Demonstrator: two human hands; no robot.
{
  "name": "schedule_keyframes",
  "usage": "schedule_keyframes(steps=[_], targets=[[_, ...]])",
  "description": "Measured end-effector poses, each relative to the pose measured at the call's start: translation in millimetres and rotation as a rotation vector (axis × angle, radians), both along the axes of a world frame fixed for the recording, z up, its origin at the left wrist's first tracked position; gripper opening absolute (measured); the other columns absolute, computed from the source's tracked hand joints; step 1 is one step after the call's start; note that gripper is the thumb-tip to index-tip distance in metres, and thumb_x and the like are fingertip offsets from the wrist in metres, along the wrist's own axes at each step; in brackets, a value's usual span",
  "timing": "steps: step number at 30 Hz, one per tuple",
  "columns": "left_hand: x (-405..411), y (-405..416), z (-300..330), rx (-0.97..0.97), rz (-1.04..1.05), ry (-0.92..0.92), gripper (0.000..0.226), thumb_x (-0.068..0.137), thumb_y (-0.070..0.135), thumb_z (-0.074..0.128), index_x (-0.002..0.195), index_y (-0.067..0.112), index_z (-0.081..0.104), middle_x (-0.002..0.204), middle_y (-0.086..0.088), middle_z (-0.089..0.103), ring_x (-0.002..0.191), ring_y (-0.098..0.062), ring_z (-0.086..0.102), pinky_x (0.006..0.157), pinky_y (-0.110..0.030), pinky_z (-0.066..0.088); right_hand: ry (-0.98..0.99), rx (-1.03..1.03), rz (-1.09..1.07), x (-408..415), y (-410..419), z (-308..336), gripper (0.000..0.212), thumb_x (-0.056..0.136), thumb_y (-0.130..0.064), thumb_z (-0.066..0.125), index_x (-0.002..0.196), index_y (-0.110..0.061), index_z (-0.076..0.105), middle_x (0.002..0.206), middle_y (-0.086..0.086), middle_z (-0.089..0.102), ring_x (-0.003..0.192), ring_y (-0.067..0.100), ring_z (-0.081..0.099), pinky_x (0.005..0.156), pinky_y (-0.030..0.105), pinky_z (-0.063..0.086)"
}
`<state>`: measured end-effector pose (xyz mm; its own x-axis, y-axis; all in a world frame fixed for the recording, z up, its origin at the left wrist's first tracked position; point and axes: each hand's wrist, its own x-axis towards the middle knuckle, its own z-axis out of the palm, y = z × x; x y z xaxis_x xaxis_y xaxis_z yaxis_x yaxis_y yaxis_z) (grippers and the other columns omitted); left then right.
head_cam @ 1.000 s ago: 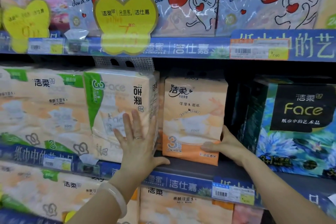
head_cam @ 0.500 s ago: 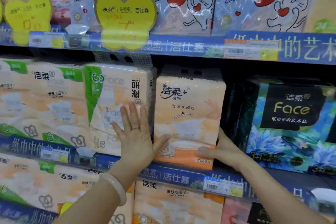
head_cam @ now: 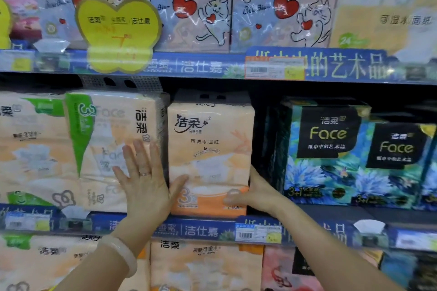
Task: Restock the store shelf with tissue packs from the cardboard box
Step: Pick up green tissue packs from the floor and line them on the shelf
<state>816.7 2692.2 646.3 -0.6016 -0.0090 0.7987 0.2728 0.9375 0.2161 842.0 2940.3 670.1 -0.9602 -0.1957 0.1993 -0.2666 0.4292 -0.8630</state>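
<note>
At nine o'clock of centre, the left hand (head_cam: 144, 182) lies flat, fingers spread, against the green-striped pack (head_cam: 113, 149), its thumb touching the orange tissue pack (head_cam: 210, 156). That pack stands upright on the middle shelf (head_cam: 208, 230). At its four o'clock corner the right hand (head_cam: 254, 192) clasps it.

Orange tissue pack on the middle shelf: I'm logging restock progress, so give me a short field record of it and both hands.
item: orange tissue pack, upright, facing out
shelf: middle shelf
left neighbour: green-trimmed pack, touching
right side: dark gap, then black Face pack
left hand: flat on green-trimmed pack, thumb on orange pack
right hand: gripping lower right corner
cardboard box: not in view
</note>
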Motion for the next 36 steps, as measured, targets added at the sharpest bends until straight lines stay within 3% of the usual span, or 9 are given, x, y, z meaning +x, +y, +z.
schedule_keyframes(steps=[4, 9, 13, 15, 18, 20, 23, 29, 36], targets=[[11, 6, 3, 0.041, -0.04, 0.001, 0.09, 0.083, 0.077, 0.005, 0.146, 0.021, -0.025, 0.154, -0.01, -0.023, 0.141, -0.02, -0.032, 0.112, -0.058, -0.005, 0.022, 0.02, -0.072, 22, 11, 6, 0.115, 0.058, -0.049, 0.083, 0.149, -0.036, 0.013, 0.15, -0.014, 0.023, 0.139, 0.009, 0.027, 0.115, 0.037, 0.031], [49, 65, 22, -0.069, -0.258, 0.06, 0.092, 0.089, 0.07, 0.012, 0.149, 0.004, -0.011, 0.156, -0.016, -0.018, 0.144, -0.022, -0.025, 0.115, -0.042, -0.011, 0.352, -0.173, -0.49, 60, 76, 13, 0.043, 0.085, -0.029, 0.066, 0.124, -0.025, 0.049, 0.13, 0.001, 0.052, 0.122, 0.015, 0.049, 0.096, 0.028, 0.045], [84, 131, 18, -0.209, -0.659, -0.045, 0.08, 0.09, 0.069, 0.013, 0.146, 0.025, -0.023, 0.154, 0.01, -0.031, 0.144, -0.011, -0.022, 0.117, -0.029, -0.012, 0.38, -0.175, -0.817, 73, 130, 7, 0.063, 0.083, -0.034, 0.068, 0.136, -0.011, 0.041, 0.134, 0.008, 0.046, 0.119, 0.021, 0.049, 0.1, 0.043, 0.044], [94, 165, 16, -0.1, -0.775, -0.255, 0.08, 0.082, 0.076, 0.011, 0.139, 0.037, -0.029, 0.147, 0.022, -0.039, 0.139, 0.001, -0.03, 0.117, -0.022, -0.012, 0.298, -0.14, -0.868, 74, 150, 4, 0.078, 0.08, -0.043, 0.068, 0.141, -0.009, 0.033, 0.142, 0.008, 0.039, 0.129, 0.025, 0.041, 0.105, 0.047, 0.039], [88, 215, 27, 0.357, -0.837, -0.61, 0.086, 0.088, 0.066, 0.032, 0.146, 0.028, -0.019, 0.155, 0.013, -0.027, 0.143, 0.0, -0.02, 0.115, -0.022, -0.006, 0.195, -0.128, -0.834, 71, 169, -1, 0.094, 0.067, -0.067, 0.064, 0.138, -0.01, 0.038, 0.142, 0.009, 0.04, 0.129, 0.027, 0.042, 0.098, 0.045, 0.04], [77, 241, 40, 0.678, -0.823, -0.753, 0.084, 0.092, 0.056, 0.036, 0.15, 0.02, -0.012, 0.159, 0.006, -0.015, 0.146, -0.008, -0.01, 0.116, -0.026, 0.0, 0.157, -0.123, -0.823, 69, 176, -2, 0.086, 0.072, -0.063, 0.063, 0.135, -0.008, 0.041, 0.138, 0.012, 0.042, 0.122, 0.028, 0.046, 0.092, 0.042, 0.041], [58, 260, 48, 0.918, -0.728, -0.816, 0.085, 0.09, 0.059, 0.037, 0.151, 0.019, -0.007, 0.161, 0.0, -0.005, 0.148, -0.019, 0.001, 0.118, -0.039, 0.011, 0.18, -0.111, -0.863, 70, 187, -5, 0.07, 0.083, -0.046, 0.064, 0.137, -0.009, 0.039, 0.135, 0.012, 0.043, 0.122, 0.028, 0.046, 0.102, 0.045, 0.041], [40, 266, 44, 0.986, -0.722, -0.856, 0.086, 0.089, 0.062, 0.037, 0.152, 0.023, -0.007, 0.161, 0.001, 0.003, 0.147, -0.023, 0.012, 0.115, -0.042, 0.019, 0.341, -0.132, -1.125, 89, 238, 9, 0.083, 0.078, -0.04, 0.071, 0.14, -0.001, 0.031, 0.14, 0.019, 0.034, 0.131, 0.035, 0.035, 0.105, 0.051, 0.036], [41, 278, 47, 0.978, -0.781, -0.857, 0.084, 0.089, 0.056, 0.045, 0.151, 0.025, -0.002, 0.159, 0.002, 0.012, 0.145, -0.022, 0.019, 0.114, -0.041, 0.021, 0.075, -0.342, -0.823, 88, 270, 3, 0.088, 0.08, -0.044, 0.067, 0.147, -0.011, 0.019, 0.151, 0.007, 0.029, 0.137, 0.029, 0.031, 0.1, 0.042, 0.034]])
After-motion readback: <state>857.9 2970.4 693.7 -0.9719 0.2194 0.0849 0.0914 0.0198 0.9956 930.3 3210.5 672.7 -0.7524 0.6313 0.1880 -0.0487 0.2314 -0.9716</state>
